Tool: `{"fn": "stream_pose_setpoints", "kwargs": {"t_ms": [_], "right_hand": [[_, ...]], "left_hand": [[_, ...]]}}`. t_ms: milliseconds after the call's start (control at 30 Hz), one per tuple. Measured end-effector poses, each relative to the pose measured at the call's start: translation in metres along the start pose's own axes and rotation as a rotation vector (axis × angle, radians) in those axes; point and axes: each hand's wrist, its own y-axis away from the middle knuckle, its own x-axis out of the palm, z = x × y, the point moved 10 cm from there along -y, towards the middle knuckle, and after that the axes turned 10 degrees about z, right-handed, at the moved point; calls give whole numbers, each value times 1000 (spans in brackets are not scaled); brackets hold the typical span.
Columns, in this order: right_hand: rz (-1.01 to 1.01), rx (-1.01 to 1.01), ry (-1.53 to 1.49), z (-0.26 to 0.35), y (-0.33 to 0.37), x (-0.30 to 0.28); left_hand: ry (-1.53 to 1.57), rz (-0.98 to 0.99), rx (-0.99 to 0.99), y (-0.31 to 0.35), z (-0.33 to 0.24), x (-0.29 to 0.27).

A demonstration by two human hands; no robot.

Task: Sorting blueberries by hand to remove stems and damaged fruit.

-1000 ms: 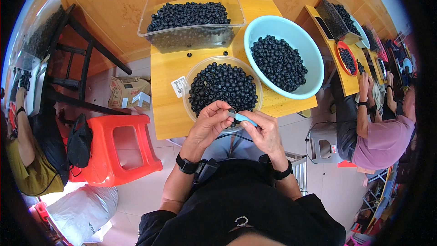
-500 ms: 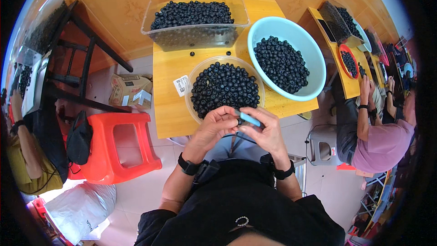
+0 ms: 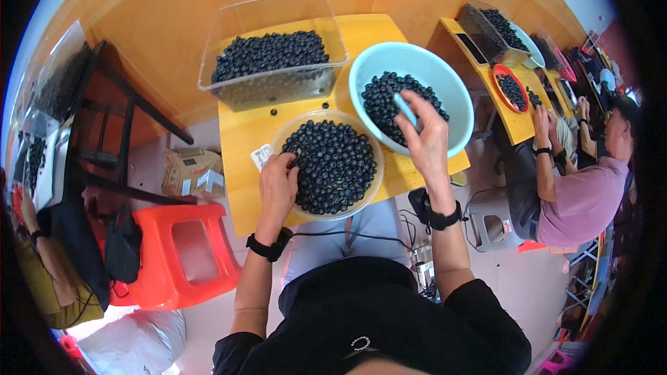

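A round clear tub (image 3: 274, 146) full of small black bead-like pieces (image 3: 332, 167) stands near the front of the yellow table. At its left rim, my left hand (image 3: 279, 187) has curled fingertips among the pieces; what they pinch, if anything, is hidden. My right hand (image 3: 427, 139) is over the near part of a pale blue basin (image 3: 458, 107), which has a heap of similar black pieces (image 3: 379, 101) in it. Thumb and fingers of that hand grip a slim light-blue tool (image 3: 405, 110), its exact kind unclear.
Behind stands a clear rectangular bin (image 3: 240, 94) of black pieces, with a few loose ones in front of it. A red stool (image 3: 182, 250) and cardboard box (image 3: 193, 170) are at left. People work at both sides; at right, a red bowl (image 3: 495, 83) sits on another table.
My hands have parted from over the tub's near edge. The left has reached into the tub's left side; the right has moved over the basin with the light-blue tool.
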Motion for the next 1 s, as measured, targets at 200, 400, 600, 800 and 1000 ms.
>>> {"fn": "stream_pose_setpoints", "kwargs": {"t_ms": [200, 400, 600, 800, 1000], "right_hand": [[-237, 70, -147, -28, 21, -29], [-104, 206, -88, -34, 68, -12], [0, 297, -219, -28, 88, 13], [101, 292, -228, -18, 93, 35], [161, 247, -320, -7, 96, 56]], "left_hand": [[-274, 92, 65, -3, -15, 21], [-253, 108, 57, -7, -14, 19], [250, 99, -87, -10, 13, 14], [1346, 293, -142, 5, -10, 29], [1799, 341, -240, 19, -19, 64]]}}
